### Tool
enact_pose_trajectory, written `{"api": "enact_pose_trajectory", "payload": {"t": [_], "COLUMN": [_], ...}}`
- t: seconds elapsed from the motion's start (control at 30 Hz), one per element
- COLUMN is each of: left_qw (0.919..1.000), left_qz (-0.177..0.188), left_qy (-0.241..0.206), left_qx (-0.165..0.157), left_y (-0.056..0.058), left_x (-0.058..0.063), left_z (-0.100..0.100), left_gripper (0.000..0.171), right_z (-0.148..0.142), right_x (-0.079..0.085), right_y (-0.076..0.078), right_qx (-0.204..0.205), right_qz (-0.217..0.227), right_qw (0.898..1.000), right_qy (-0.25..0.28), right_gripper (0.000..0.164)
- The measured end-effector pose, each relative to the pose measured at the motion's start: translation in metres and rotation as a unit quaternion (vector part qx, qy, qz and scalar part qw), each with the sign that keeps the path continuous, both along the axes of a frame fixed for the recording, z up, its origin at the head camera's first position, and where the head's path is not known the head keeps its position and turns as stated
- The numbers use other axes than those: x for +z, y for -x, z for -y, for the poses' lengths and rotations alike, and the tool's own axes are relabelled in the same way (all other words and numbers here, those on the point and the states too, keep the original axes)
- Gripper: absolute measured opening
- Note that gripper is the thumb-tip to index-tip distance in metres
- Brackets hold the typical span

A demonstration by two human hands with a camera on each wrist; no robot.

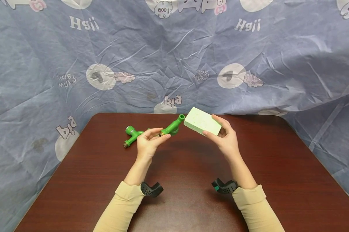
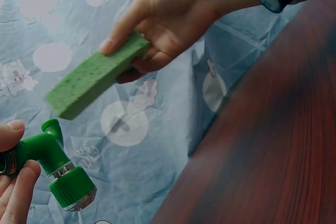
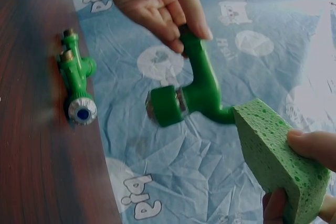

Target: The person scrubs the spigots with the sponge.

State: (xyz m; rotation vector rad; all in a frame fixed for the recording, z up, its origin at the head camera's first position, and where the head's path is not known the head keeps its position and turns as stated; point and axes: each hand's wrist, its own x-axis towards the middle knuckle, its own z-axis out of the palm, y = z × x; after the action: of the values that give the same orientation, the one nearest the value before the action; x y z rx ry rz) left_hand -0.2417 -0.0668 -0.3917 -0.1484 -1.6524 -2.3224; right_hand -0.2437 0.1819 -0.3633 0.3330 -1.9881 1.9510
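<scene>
Above the table, my left hand (image 1: 147, 145) pinches a green water tap (image 1: 174, 125) by its brass threaded end, its spout slanting up to the right. My right hand (image 1: 228, 141) grips a light green sponge (image 1: 202, 121) between thumb and fingers. One corner of the sponge (image 3: 278, 150) overlaps the spout tip of the held tap (image 3: 206, 90) in the right wrist view, while the left wrist view has the sponge (image 2: 100, 80) just above the spout. A second green tap (image 3: 76, 72), with a silver-rimmed knob and brass ends, lies on the table, partly behind my left hand in the head view.
The dark red-brown wooden table (image 1: 186, 199) fills the foreground. A wrinkled blue-grey printed cloth (image 1: 151, 48) hangs behind it and down both sides. Black camera mounts (image 1: 151, 189) are strapped at the wrists, beside the cream sleeves (image 1: 119, 206).
</scene>
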Motion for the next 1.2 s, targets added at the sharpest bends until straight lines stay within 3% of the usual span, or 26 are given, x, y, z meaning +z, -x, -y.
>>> {"api": "enact_pose_trajectory", "payload": {"t": [0.27,0.47,0.63,0.8,0.97,1.03,1.2], "left_qw": [0.9999,0.9999,0.9999,0.9998,0.9998,0.9998,0.9998], "left_qz": [-0.009,-0.002,0.001,-0.002,-0.001,0.003,-0.018], "left_qy": [0.007,0.012,0.006,-0.009,-0.013,-0.01,-0.005], "left_qx": [-0.006,-0.007,-0.01,-0.017,-0.018,-0.019,-0.011], "left_y": [-0.001,-0.003,-0.003,-0.003,-0.003,-0.008,-0.004], "left_x": [-0.002,-0.002,-0.002,-0.002,-0.003,0.004,-0.001], "left_z": [-0.005,-0.01,-0.01,-0.009,-0.01,-0.01,-0.01], "left_gripper": [0.033,0.034,0.036,0.033,0.033,0.033,0.032], "right_z": [0.018,0.039,0.048,0.044,0.038,0.04,0.046], "right_x": [0.001,-0.007,-0.003,0.01,-0.004,-0.005,0.008], "right_y": [-0.008,-0.015,-0.022,-0.028,-0.017,-0.018,-0.029], "right_qx": [0.034,0.062,0.021,-0.039,-0.024,-0.011,-0.029], "right_qz": [-0.039,-0.074,-0.088,-0.084,-0.089,-0.09,-0.085], "right_qw": [0.998,0.995,0.995,0.996,0.996,0.996,0.996], "right_qy": [0.029,-0.001,-0.028,-0.009,0.009,-0.004,-0.023], "right_gripper": [0.067,0.068,0.066,0.065,0.066,0.066,0.065]}}
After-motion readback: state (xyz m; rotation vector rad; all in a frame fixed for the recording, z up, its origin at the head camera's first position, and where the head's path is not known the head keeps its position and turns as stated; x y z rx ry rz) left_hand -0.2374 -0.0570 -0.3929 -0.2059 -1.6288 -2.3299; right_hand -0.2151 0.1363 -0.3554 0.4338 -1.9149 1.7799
